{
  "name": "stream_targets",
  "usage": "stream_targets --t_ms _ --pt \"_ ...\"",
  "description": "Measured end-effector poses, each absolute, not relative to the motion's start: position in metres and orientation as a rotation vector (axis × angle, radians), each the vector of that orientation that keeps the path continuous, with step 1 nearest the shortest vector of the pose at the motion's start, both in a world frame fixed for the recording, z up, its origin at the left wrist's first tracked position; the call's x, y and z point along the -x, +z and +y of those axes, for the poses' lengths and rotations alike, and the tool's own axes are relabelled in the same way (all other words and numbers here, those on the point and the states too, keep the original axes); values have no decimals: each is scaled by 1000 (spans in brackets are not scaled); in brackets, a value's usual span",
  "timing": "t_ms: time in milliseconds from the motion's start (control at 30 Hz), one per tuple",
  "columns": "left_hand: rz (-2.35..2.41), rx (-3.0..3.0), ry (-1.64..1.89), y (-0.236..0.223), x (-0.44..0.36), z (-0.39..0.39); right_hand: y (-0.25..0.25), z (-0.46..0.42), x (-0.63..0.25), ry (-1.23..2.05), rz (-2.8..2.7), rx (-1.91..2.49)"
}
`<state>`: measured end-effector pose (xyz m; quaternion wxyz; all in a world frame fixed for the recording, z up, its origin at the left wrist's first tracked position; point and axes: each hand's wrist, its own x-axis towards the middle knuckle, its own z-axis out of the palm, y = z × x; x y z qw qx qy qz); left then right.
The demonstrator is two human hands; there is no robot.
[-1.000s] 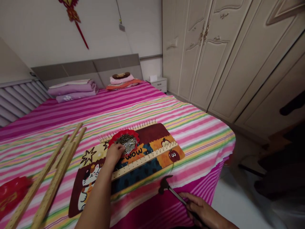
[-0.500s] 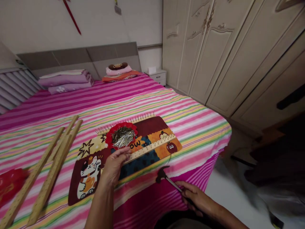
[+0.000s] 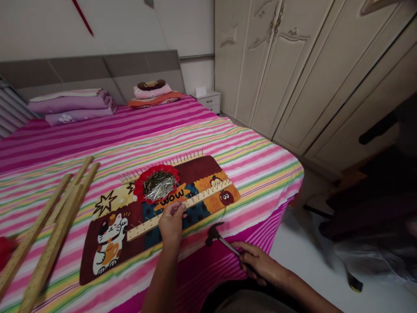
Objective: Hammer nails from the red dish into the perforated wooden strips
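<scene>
My left hand [image 3: 173, 219] is closed in a pinch over a wooden strip [image 3: 148, 226]; whatever is between the fingertips is hidden. Thin nails stand upright along parts of this strip, which lies across a patterned mat [image 3: 109, 237] with a cat on it. Just behind the hand, a red scalloped bowl [image 3: 139, 194] holds a heap of loose nails [image 3: 161, 184]. My right hand [image 3: 257, 263] grips a claw hammer [image 3: 224, 240] by its handle, its dark head over the bed's near edge, apart from the strip.
A second strip with nails [image 3: 130, 179] lies along the mat's far side. Several wooden strips [image 3: 52, 241] lie at left, with a red object [image 3: 7, 251] beside them. Folded bedding [image 3: 76, 106] rests on the striped bed near the headboard. Wardrobes [image 3: 260, 65] stand at right.
My left hand has moved from beside the bowl rightwards along the strip, and its fingers have closed into a pinch. The hammer stays in my right hand. The view has shifted slightly right.
</scene>
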<state>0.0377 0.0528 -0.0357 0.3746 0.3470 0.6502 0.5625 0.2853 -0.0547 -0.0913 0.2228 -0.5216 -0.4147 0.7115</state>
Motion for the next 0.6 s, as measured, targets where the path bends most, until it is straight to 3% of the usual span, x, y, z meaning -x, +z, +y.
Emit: stream_targets --t_ms 267,600 --pt "1885 -1039 1318 -37 -45 51 -89 -55 -285 1974 -1142 1459" --pt "1869 -1063 1498 -55 -46 56 -84 -54 -285 1972 -1144 1471"
